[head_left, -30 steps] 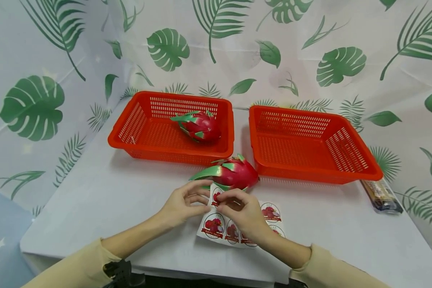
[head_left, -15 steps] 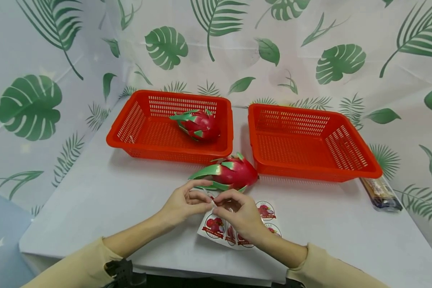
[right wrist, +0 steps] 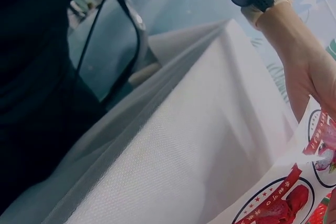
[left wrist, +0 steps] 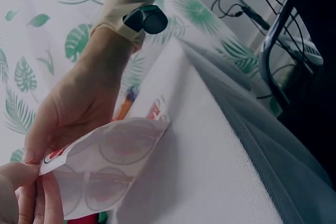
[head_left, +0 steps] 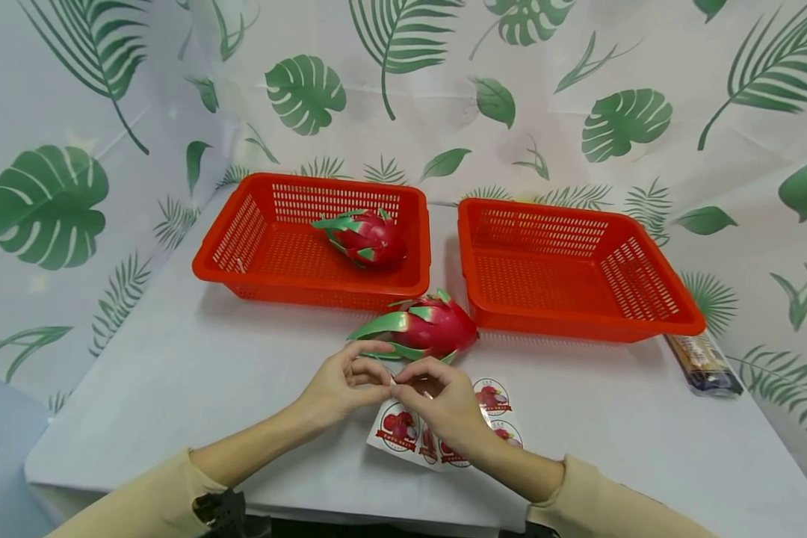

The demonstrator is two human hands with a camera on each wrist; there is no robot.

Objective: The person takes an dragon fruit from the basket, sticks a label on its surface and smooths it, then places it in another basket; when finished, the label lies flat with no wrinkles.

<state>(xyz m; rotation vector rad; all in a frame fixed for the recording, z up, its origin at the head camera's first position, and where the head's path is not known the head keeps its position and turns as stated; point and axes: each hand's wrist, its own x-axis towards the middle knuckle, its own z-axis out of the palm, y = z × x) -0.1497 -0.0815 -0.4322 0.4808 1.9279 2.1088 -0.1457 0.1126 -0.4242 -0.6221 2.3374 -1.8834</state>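
In the head view, a white sheet of round dragon fruit stickers (head_left: 398,433) is between both hands, lifted and bent at its upper left corner. My left hand (head_left: 336,382) pinches that corner between thumb and fingers. Thumb and forefinger of my right hand (head_left: 447,403) pinch it at the same spot, their tips meeting the left ones. The left wrist view shows the pale back of the sheet (left wrist: 123,153); in the right wrist view its printed face (right wrist: 273,205) shows. A red dragon fruit (head_left: 444,329) with green scales lies just beyond the hands.
A red plastic basket (head_left: 276,295) at the back left holds another dragon fruit (head_left: 371,239). Beside it stands a second red basket (head_left: 578,326). A brown and dark plastic-wrapped pack (head_left: 706,366) lies by its right corner. The white-covered table (head_left: 175,388) has its edge near the forearms.
The sheet's upper left corner, flat and facing up a second ago, is now bent between the fingers. My right fingertips have shifted left to meet the left ones.
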